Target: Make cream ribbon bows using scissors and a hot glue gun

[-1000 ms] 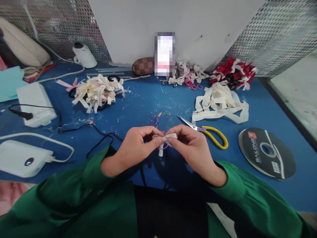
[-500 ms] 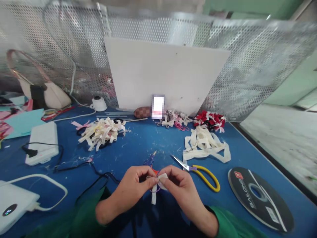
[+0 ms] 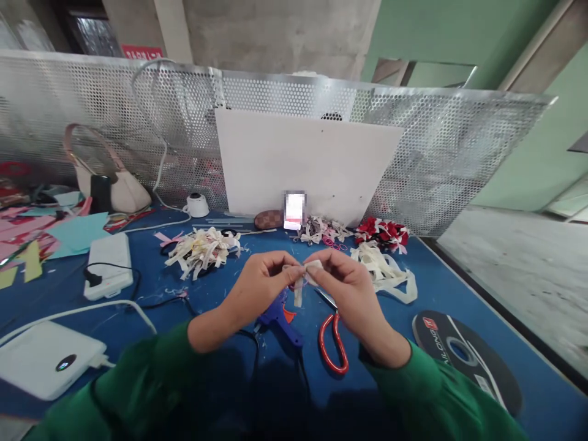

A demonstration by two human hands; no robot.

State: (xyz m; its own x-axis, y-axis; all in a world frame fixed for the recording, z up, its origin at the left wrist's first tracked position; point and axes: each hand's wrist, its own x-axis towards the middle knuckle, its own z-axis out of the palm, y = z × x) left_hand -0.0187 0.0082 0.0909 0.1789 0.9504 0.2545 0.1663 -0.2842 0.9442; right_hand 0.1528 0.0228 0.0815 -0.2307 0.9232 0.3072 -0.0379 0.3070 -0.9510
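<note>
My left hand [image 3: 264, 285] and my right hand [image 3: 346, 285] meet above the blue table, thumbs and forefingers pinched on a cream ribbon [image 3: 298, 295]. One ribbon end hangs below my left fingertips; another part lies under my right thumb. A thin purple elastic loop shows faintly behind the fingers. Beneath my hands lies a blue glue gun [image 3: 281, 321] with an orange trigger. Scissors [image 3: 334, 346] lie below my right hand, their red handle showing and part of them hidden by that hand.
A pile of ribbon bows [image 3: 202, 251] lies left; loose cream ribbon [image 3: 395, 275] and red bows [image 3: 383, 233] lie right. A black reel [image 3: 441, 343] is at the right edge, a white power bank [image 3: 50, 361] at left. A lit phone [image 3: 294, 211] stands at the back.
My view has tilted up and my hands have risen, still pinching the ribbon. More of the glue gun and the red scissor handle show; the yellow handle is now hidden.
</note>
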